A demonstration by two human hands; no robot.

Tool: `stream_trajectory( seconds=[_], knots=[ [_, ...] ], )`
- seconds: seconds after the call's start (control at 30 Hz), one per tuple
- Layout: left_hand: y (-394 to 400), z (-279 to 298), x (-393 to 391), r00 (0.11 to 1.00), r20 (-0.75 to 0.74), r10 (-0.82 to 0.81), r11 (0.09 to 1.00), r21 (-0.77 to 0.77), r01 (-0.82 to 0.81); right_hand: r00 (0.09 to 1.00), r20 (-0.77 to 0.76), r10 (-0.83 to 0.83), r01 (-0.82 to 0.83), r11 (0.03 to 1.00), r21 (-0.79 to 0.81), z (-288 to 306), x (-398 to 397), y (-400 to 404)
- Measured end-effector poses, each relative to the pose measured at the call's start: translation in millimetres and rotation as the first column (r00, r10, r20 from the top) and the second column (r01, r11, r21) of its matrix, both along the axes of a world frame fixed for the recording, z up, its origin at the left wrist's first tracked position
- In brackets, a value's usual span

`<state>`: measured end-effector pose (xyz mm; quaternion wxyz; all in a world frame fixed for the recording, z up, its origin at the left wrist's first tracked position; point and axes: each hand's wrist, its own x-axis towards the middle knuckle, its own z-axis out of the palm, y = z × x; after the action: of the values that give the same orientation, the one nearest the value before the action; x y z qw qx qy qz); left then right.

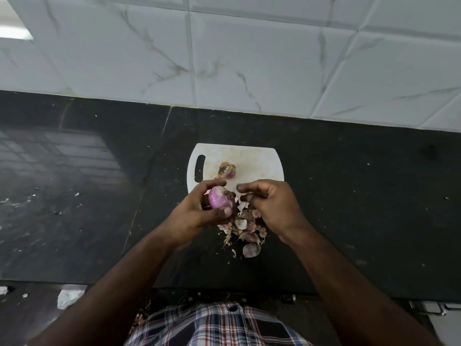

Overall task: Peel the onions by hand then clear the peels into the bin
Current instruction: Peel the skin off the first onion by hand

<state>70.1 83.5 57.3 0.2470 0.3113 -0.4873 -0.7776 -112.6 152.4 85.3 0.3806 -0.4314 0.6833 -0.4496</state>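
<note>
The onion [219,199] sits mostly bare and pink in the left hand [199,208], fingers curled round it. The right hand [269,206] hovers beside, fingers loosely bent, apparently empty. A second onion [226,170] waits unpeeled on the board [259,163]; peels [245,233] litter the surface, uncleared.

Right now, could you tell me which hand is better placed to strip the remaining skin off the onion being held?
The right hand: its fingers are free beside the onion, which the left hand already grips above the peels.
</note>
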Motion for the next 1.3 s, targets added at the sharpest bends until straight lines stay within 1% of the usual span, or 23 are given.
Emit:
stream_trajectory(
  seconds=[0.07, 0.13, 0.27, 0.33, 0.37, 0.4, 0.5, 0.53, 0.6, 0.63, 0.7, 0.77, 0.83, 0.97, 1.13, 1.23, 1.3],
  knots=[
    [-0.4, 0.9, -0.9, 1.0, -0.008, 0.002, 1.0, 0.03, -0.002, 0.998, 0.01, 0.069, -0.068, 0.995, -0.08, 6.4, 0.5, -0.8],
    [-1.3, 0.1, -3.6, 1.0, -0.011, -0.017, 1.0, 0.016, 0.017, 0.994, -0.057, 0.097, -0.104, 0.985, -0.138, 7.7, 6.8, -3.4],
    [-2.5, -2.3, -7.4, 1.0, 0.002, -0.018, 1.0, 0.011, 0.018, 0.98, -0.193, -0.04, -0.007, 0.972, -0.235, 1.0, 23.2, -7.4],
    [-0.9, -2.5, -10.9, 0.999, -0.034, -0.009, 0.999, 0.04, 0.01, 0.966, -0.246, -0.083, 0.02, 0.969, -0.246, -2.4, 28.7, -9.3],
    [0.0, -2.9, -12.6, 0.998, -0.065, 0.016, 0.997, 0.073, -0.012, 0.967, -0.234, -0.104, 0.046, 0.97, -0.24, -4.5, 29.5, -10.8],
    [0.9, -2.1, -13.8, 0.994, -0.09, 0.058, 0.991, 0.128, -0.047, 0.974, -0.183, -0.131, 0.088, 0.97, -0.227, -7.4, 27.7, -12.4],
    [-2.2, -2.7, -10.5, 0.978, -0.124, 0.166, 0.942, 0.313, -0.12, 0.966, 0.052, -0.252, 0.257, 0.956, -0.142, -10.7, 12.6, -13.6],
    [-4.5, -3.6, -8.4, 0.976, -0.126, 0.176, 0.932, 0.341, -0.124, 0.958, 0.126, -0.257, 0.27, 0.958, -0.101, -8.5, 5.9, -12.3],
    [-7.7, -4.5, -5.8, 0.974, -0.135, 0.183, 0.924, 0.361, -0.124, 0.966, 0.173, -0.192, 0.196, 0.981, -0.005, -1.1, -2.9, -8.2],
    [-8.2, -5.0, -5.8, 0.972, -0.137, 0.19, 0.921, 0.368, -0.128, 0.982, 0.133, -0.134, 0.131, 0.991, 0.028, 1.3, -5.2, -6.1],
    [-7.5, -5.1, -7.8, 0.97, -0.125, 0.21, 0.907, 0.396, -0.145, 1.0, -0.012, 0.016, -0.015, 0.999, 0.051, 3.4, -4.9, -4.3],
    [-6.7, -5.0, -10.3, 0.972, -0.108, 0.209, 0.894, 0.424, -0.145, 0.983, -0.122, 0.136, -0.129, 0.99, 0.058, 1.8, -0.6, -5.9],
    [-7.3, -4.4, -11.2, 0.976, -0.096, 0.198, 0.893, 0.429, -0.138, 0.96, -0.194, 0.2, -0.192, 0.98, 0.057, 2.3, 6.5, -8.1],
    [-7.5, 0.8, -12.5, 0.985, -0.086, 0.148, 0.908, 0.406, -0.101, 0.933, -0.297, 0.201, -0.21, 0.978, 0.001, 0.7, 11.5, -11.1],
    [-8.6, 5.2, -10.2, 0.994, -0.012, 0.109, 0.941, 0.324, -0.099, 0.885, -0.411, 0.217, -0.253, 0.967, -0.034, 2.9, 12.2, -13.9],
    [-7.8, 4.7, -10.3, 0.993, 0.028, 0.111, 0.949, 0.293, -0.114, 0.872, -0.434, 0.225, -0.276, 0.959, -0.057, 7.2, 14.9, -14.7],
    [-6.6, 4.4, -10.7, 0.992, 0.037, 0.124, 0.958, 0.256, -0.13, 0.862, -0.454, 0.224, -0.269, 0.963, -0.036, 9.4, 17.2, -15.7]
  ],
)
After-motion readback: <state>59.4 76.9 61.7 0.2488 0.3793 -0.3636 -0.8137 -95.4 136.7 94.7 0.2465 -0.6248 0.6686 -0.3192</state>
